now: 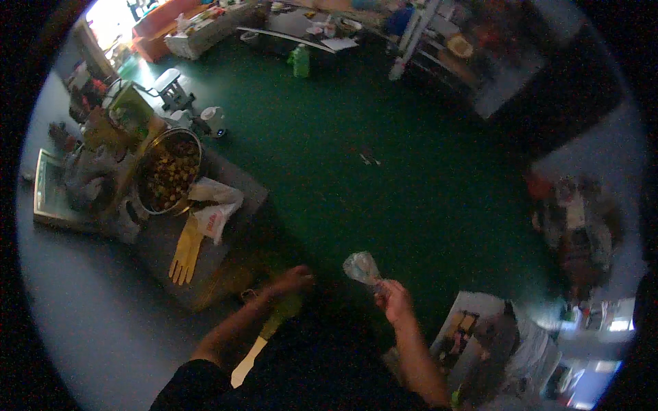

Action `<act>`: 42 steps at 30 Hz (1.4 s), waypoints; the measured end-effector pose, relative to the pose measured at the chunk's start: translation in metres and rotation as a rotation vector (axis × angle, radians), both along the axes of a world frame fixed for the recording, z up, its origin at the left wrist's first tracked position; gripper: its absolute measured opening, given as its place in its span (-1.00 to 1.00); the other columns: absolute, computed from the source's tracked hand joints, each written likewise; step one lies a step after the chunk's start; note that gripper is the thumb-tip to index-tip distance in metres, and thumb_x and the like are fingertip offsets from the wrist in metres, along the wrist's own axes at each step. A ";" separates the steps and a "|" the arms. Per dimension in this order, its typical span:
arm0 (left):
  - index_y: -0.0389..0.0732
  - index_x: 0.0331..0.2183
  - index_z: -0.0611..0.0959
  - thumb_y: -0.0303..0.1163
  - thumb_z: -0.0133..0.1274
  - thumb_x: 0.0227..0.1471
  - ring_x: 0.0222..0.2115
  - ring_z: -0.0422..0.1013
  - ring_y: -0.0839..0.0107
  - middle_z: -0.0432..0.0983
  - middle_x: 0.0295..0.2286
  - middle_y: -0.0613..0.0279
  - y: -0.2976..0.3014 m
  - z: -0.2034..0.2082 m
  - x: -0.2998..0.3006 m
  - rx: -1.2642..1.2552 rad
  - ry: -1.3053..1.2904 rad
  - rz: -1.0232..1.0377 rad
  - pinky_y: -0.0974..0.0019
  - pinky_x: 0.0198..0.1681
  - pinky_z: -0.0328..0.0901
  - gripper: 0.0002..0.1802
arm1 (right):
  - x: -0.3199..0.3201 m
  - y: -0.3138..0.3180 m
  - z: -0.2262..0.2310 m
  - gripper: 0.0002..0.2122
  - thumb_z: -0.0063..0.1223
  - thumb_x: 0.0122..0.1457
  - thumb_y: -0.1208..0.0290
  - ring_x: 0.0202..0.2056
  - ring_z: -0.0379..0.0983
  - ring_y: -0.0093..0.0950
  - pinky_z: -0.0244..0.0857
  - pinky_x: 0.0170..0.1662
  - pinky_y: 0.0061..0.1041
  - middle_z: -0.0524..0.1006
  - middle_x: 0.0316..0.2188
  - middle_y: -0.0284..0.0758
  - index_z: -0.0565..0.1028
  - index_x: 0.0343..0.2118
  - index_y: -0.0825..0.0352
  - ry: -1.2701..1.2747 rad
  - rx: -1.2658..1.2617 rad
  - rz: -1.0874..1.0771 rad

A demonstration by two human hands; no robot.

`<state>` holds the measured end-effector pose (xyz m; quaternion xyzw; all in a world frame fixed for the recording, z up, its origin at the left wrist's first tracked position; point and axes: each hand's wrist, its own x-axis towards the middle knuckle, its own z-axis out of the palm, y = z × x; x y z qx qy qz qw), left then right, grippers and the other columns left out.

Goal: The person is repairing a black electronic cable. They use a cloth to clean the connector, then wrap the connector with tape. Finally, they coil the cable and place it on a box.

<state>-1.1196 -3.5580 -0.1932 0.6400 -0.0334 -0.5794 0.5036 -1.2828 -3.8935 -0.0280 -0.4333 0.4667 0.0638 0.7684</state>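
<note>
My right hand (395,300) is closed around the gathered neck of a small clear plastic bag (361,266), whose puffed end rises above the fingers. What the bag holds, if anything, I cannot make out. To the left, my left hand (295,279) hangs in shadow before my dark shirt, apart from the bag; dimness and blur hide its fingers. On the grey counter at left lie a yellow rubber glove (185,257) and a white plastic bag with red print (217,209). Beside them stands a large metal pot (199,154) of brown and yellow chunks.
A pale flat strip (248,363) shows beneath my left forearm. White appliances (212,120) stand beyond the pot. Across the green floor (384,123) are a green plastic jug (299,61), a low table (295,24) and an orange sofa (154,31). Shelving is at far right.
</note>
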 end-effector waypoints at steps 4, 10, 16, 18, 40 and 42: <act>-0.27 0.11 0.42 -0.30 0.09 0.25 -0.19 0.51 0.25 0.48 -0.01 0.00 -0.120 0.114 0.007 -0.301 -0.206 -0.002 0.20 -0.19 0.46 -0.53 | 0.028 0.009 -0.001 -0.78 0.16 0.25 0.30 -0.28 0.51 -0.44 0.45 -0.31 -0.49 0.57 -0.20 -0.32 0.51 -0.09 0.24 0.039 0.047 0.050; -0.27 0.06 0.43 -0.32 0.08 0.23 -0.21 0.49 0.28 0.48 -0.14 0.07 -0.187 0.037 0.024 -0.447 -0.305 0.211 0.20 -0.22 0.45 -0.58 | 0.099 -0.012 -0.042 -0.79 0.12 0.25 0.36 -0.13 0.50 -0.36 0.43 -0.06 -0.34 0.56 -0.19 -0.29 0.50 -0.10 0.27 -0.106 0.133 0.165; -0.31 -0.06 0.52 -0.40 0.09 0.16 -0.23 0.49 0.29 0.52 -0.22 0.06 -0.196 0.021 0.104 -0.150 -0.036 0.316 0.22 -0.26 0.45 -0.68 | 0.189 -0.019 -0.081 -0.74 0.12 0.25 0.37 -0.16 0.54 -0.33 0.46 -0.11 -0.33 0.56 -0.14 -0.26 0.47 -0.03 0.29 -0.034 0.265 0.445; -0.31 -0.12 0.55 -0.40 0.11 0.15 -0.24 0.50 0.27 0.54 -0.24 0.07 -0.194 -0.005 0.120 -0.213 -0.155 0.323 0.21 -0.27 0.44 -0.72 | 0.218 -0.027 -0.087 -0.73 0.13 0.26 0.37 -0.15 0.54 -0.36 0.46 -0.13 -0.36 0.55 -0.13 -0.27 0.45 -0.01 0.30 -0.061 0.246 0.607; -0.12 -0.22 0.48 -0.30 -0.01 0.17 -0.51 0.38 0.25 0.37 -0.50 0.17 -0.164 -0.106 0.166 0.066 0.620 1.766 0.17 -0.48 0.36 -0.85 | 0.242 -0.325 -0.155 -0.73 0.23 0.23 0.24 -0.22 0.58 -0.45 0.46 -0.09 -0.37 0.65 -0.22 -0.30 0.60 -0.15 0.34 0.289 -0.505 1.263; -0.13 -0.21 0.49 -0.29 0.00 0.16 -0.51 0.38 0.24 0.39 -0.49 0.16 -0.145 -0.126 0.149 0.080 0.645 1.860 0.16 -0.50 0.37 -0.82 | 0.260 -0.334 -0.138 -0.72 0.25 0.22 0.23 -0.21 0.57 -0.45 0.45 -0.09 -0.37 0.66 -0.24 -0.30 0.60 -0.13 0.31 0.402 -0.637 1.344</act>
